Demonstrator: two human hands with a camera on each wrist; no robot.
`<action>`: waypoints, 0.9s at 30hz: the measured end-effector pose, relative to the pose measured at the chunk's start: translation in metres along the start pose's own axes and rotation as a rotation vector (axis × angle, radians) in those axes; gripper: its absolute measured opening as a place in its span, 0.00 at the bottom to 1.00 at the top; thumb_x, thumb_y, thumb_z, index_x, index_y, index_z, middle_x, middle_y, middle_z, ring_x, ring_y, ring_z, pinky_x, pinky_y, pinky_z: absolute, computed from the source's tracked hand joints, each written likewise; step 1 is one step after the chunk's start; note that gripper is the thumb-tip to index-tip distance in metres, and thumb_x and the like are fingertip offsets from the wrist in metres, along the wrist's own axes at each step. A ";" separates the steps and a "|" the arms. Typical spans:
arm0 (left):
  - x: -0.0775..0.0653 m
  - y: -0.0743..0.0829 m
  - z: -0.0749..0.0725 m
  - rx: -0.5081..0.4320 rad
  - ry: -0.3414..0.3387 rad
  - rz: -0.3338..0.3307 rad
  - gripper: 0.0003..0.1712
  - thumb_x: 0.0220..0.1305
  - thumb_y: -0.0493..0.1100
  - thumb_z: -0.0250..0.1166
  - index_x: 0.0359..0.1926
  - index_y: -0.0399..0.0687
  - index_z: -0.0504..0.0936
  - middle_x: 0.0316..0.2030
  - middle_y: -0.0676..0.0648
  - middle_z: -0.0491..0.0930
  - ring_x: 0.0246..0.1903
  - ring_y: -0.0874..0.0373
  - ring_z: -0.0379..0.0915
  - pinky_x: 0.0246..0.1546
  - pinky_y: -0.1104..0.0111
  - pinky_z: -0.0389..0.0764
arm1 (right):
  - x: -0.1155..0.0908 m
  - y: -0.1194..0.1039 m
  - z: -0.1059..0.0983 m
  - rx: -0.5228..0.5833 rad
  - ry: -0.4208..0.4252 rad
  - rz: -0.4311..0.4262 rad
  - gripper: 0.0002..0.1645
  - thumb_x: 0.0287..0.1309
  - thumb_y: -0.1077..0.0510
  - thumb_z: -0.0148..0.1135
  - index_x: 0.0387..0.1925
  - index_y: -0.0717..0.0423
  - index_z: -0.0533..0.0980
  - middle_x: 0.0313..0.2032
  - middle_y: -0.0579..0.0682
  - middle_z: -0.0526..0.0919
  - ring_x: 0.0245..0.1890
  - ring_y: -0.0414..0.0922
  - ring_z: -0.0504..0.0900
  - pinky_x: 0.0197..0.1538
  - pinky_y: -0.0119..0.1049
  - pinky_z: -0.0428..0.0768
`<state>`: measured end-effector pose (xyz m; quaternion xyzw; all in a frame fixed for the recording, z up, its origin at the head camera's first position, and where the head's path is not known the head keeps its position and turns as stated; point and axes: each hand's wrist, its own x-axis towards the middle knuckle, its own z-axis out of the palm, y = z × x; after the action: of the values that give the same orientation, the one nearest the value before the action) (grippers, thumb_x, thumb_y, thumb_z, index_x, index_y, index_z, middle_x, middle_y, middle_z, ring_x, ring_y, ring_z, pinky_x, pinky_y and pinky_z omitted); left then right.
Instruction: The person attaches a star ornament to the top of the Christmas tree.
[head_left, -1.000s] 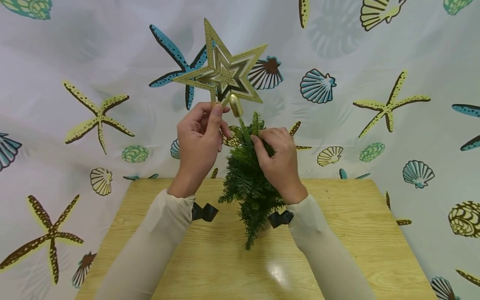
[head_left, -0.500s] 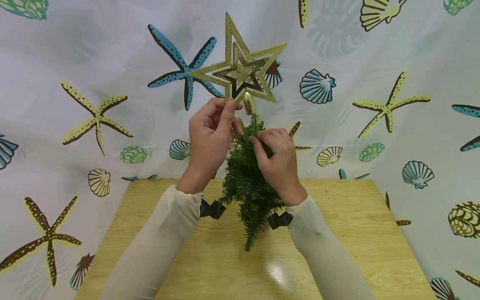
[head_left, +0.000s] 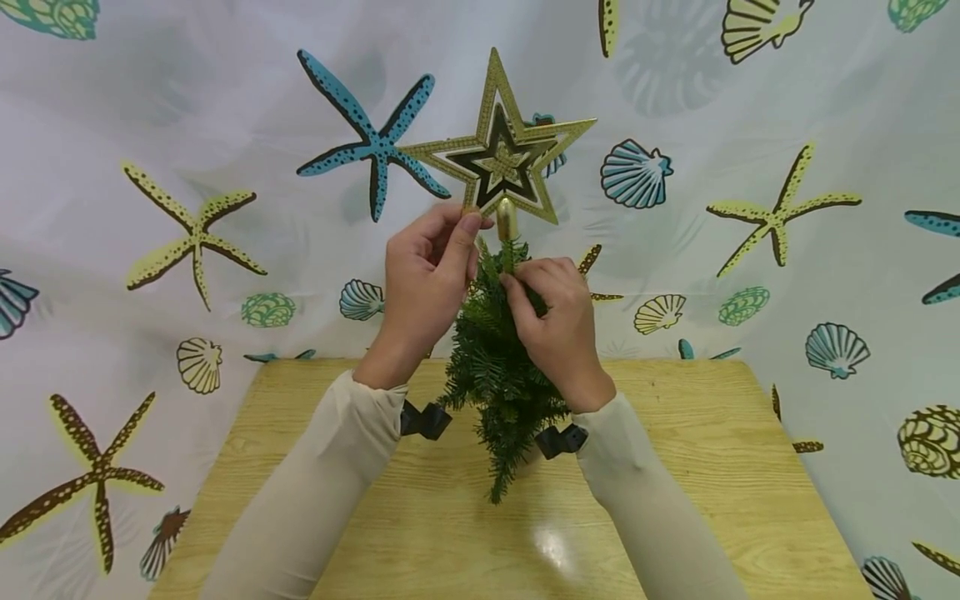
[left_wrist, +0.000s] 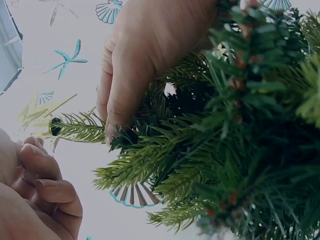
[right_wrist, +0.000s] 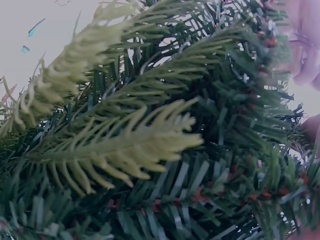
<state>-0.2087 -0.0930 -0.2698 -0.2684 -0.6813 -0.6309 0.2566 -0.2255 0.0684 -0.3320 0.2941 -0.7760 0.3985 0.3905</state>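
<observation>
A gold star [head_left: 504,163] stands upright atop a green tree [head_left: 491,367]

a white, lightly creased cloth [head_left: 240,100] hangs behind the surface [head_left: 420,517] and along both sides, printed with blue starfish [head_left: 378,146], yellow starfish [head_left: 197,233], brown starfish [head_left: 101,471] and striped shells [head_left: 637,172]. the surface is pale yellowish wood with visible grain, a bright glare spot [head_left: 551,546] towards its near edge. in the left wrist view, a bluish, dark-edged patch [left_wrist: 7,45] at upper left is too cut off to identify.
</observation>
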 end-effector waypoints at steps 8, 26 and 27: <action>0.000 -0.001 0.000 0.031 -0.022 -0.013 0.15 0.81 0.41 0.57 0.46 0.33 0.84 0.19 0.40 0.72 0.15 0.55 0.63 0.15 0.67 0.65 | 0.000 0.000 0.000 -0.004 0.004 0.006 0.12 0.72 0.59 0.64 0.35 0.62 0.86 0.38 0.57 0.88 0.42 0.55 0.81 0.50 0.50 0.77; -0.007 -0.008 -0.003 0.077 -0.055 -0.036 0.15 0.81 0.43 0.57 0.45 0.37 0.85 0.18 0.42 0.71 0.15 0.54 0.60 0.17 0.66 0.62 | -0.001 -0.001 0.000 -0.012 -0.001 -0.003 0.12 0.72 0.59 0.63 0.35 0.62 0.86 0.38 0.57 0.88 0.42 0.55 0.81 0.50 0.50 0.77; -0.007 -0.008 -0.004 0.082 -0.056 -0.036 0.15 0.81 0.43 0.57 0.44 0.38 0.85 0.18 0.42 0.71 0.15 0.54 0.60 0.17 0.66 0.62 | -0.001 0.000 0.000 -0.012 0.000 -0.003 0.12 0.72 0.59 0.63 0.35 0.62 0.86 0.38 0.56 0.88 0.42 0.55 0.81 0.51 0.50 0.77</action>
<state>-0.2090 -0.0973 -0.2801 -0.2628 -0.7182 -0.5993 0.2368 -0.2246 0.0685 -0.3326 0.2932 -0.7779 0.3932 0.3927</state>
